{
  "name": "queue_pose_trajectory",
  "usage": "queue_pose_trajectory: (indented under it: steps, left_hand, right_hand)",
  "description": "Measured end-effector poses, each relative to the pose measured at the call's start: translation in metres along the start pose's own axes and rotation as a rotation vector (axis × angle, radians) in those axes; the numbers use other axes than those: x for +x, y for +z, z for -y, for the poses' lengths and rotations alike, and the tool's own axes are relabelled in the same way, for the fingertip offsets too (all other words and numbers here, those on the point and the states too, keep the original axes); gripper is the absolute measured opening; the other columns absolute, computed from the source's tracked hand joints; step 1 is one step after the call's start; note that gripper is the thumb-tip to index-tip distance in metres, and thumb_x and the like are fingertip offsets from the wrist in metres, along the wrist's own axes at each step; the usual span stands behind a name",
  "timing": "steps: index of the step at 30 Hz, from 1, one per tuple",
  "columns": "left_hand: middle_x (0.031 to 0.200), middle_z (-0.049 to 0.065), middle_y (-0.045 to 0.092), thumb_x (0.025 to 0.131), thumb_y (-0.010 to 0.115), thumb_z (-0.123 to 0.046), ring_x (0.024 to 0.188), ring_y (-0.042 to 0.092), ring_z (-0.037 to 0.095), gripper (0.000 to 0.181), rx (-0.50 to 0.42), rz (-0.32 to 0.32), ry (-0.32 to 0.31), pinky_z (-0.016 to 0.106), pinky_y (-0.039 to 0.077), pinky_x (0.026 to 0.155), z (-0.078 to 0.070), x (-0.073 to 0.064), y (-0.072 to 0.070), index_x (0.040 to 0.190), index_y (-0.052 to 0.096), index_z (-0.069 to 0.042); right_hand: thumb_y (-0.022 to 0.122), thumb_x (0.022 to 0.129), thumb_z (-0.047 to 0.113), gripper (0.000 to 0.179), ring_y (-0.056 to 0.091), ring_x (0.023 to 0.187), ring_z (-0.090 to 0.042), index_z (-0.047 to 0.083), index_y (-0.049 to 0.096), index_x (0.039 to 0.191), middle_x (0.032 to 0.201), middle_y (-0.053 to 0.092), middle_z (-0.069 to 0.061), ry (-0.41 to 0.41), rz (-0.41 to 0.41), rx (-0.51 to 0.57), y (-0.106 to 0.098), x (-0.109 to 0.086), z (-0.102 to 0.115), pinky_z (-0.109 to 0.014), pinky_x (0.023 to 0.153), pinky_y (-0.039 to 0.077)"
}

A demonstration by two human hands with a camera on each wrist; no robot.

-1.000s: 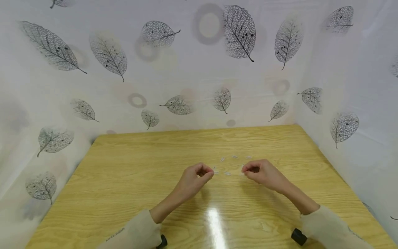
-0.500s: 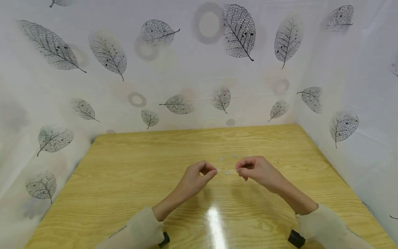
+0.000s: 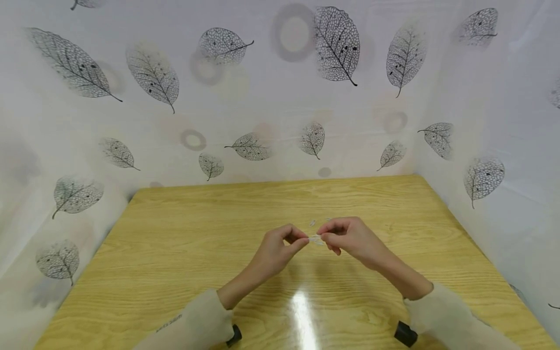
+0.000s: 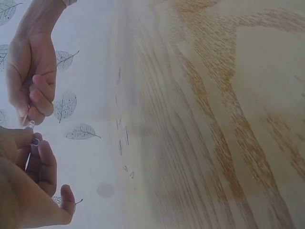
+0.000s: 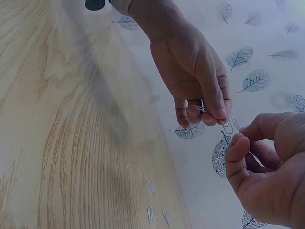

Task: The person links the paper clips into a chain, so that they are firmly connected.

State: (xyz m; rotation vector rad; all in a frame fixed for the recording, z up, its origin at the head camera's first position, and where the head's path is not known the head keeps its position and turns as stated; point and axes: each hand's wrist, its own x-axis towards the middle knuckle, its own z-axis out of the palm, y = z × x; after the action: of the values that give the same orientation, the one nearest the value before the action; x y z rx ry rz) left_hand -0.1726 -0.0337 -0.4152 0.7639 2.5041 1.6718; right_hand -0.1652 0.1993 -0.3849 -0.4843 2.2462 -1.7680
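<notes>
In the head view my left hand (image 3: 280, 245) and right hand (image 3: 352, 240) meet above the table, fingertips almost touching. Between thumb and fingertips the left hand pinches a wire paper clip (image 5: 228, 127). Another clip (image 5: 202, 109) shows against that hand's fingers in the right wrist view. My right hand pinches a second paper clip (image 5: 236, 124), its end right at the left hand's clip; I cannot tell whether they are linked. Loose paper clips lie on the wood below, such as a clip (image 5: 151, 187) in the right wrist view and a clip (image 3: 312, 223) beyond the hands.
The wood-grain table (image 3: 197, 218) is bounded by a pale cloth (image 3: 271, 102) printed with leaves at the back and sides. Several more loose clips (image 4: 126, 135) lie scattered in the left wrist view. A bright reflection crosses the table's front middle.
My right hand has lifted a paper clip from the table and moved left to the left hand. The left hand has shifted slightly right and up, still pinching its clip.
</notes>
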Motion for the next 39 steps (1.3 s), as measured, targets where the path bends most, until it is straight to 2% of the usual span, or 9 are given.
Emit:
queue_pose_trajectory:
  steps: [9,17,22,27,30,35,39]
  left_hand:
    - [0.089,-0.001,0.072,0.099,0.071,-0.011,0.082,0.064,0.011,0.006,0.002,-0.013,0.027,0.031,0.055,0.073,-0.0010,0.0001,0.0002,0.097,0.073,-0.006]
    - [0.091,-0.004,0.071,0.100,0.071,-0.014,0.083,0.064,0.012,0.005,0.006,-0.045,0.010,0.033,0.055,0.074,0.0015,-0.0018,-0.0031,0.099,0.073,-0.010]
    - [0.095,0.001,0.073,0.102,0.069,-0.016,0.087,0.065,0.014,0.010,-0.005,-0.014,-0.007,0.031,0.055,0.075,0.0022,-0.0022,-0.0047,0.102,0.073,-0.007]
    - [0.098,0.006,0.074,0.103,0.067,-0.018,0.091,0.066,0.016,0.016,0.000,0.025,-0.023,0.028,0.054,0.074,0.0038,-0.0018,-0.0045,0.106,0.072,-0.003]
    - [0.099,0.006,0.074,0.103,0.066,-0.015,0.092,0.067,0.017,0.014,-0.005,0.030,-0.021,0.029,0.054,0.076,0.0036,-0.0020,-0.0041,0.107,0.072,-0.003]
    - [0.105,0.003,0.074,0.105,0.059,-0.012,0.099,0.068,0.017,0.015,-0.044,0.029,-0.044,0.035,0.056,0.084,0.0009,-0.0020,-0.0032,0.114,0.071,-0.007]
    - [0.110,0.000,0.073,0.108,0.056,-0.025,0.109,0.066,0.017,0.023,-0.078,0.023,-0.078,0.044,0.054,0.094,-0.0029,-0.0013,-0.0022,0.118,0.070,-0.009]
  right_hand:
    - [0.066,0.099,0.008,0.019,0.049,0.057,-0.014,-0.008,0.072,0.107,0.069,0.056,-0.008,0.031,-0.014,-0.048,0.0040,0.0035,-0.0003,-0.027,0.057,0.044]
    - [0.065,0.098,0.004,0.022,0.046,0.057,-0.013,-0.015,0.066,0.110,0.065,0.051,-0.005,0.085,-0.066,-0.001,0.0008,0.0039,-0.0017,-0.029,0.065,0.046]
    - [0.065,0.099,0.006,0.026,0.049,0.060,-0.013,-0.017,0.064,0.112,0.067,0.053,-0.005,0.085,-0.060,0.054,0.0000,0.0031,-0.0006,-0.029,0.070,0.048]
    - [0.066,0.100,0.006,0.026,0.052,0.061,-0.013,-0.017,0.064,0.112,0.070,0.057,-0.005,0.081,-0.071,0.107,0.0010,0.0027,0.0008,-0.028,0.068,0.049]
    - [0.065,0.100,0.005,0.027,0.053,0.062,-0.013,-0.018,0.063,0.113,0.073,0.058,-0.006,0.070,-0.069,0.120,0.0020,0.0020,0.0018,-0.027,0.066,0.048]
    - [0.066,0.100,0.005,0.026,0.054,0.063,-0.013,-0.017,0.064,0.113,0.074,0.060,-0.007,0.067,-0.068,0.111,0.0042,0.0009,0.0043,-0.027,0.063,0.048]
    - [0.067,0.100,0.005,0.026,0.054,0.063,-0.013,-0.017,0.065,0.114,0.075,0.060,-0.007,0.062,-0.065,0.095,0.0054,0.0004,0.0054,-0.027,0.062,0.048]
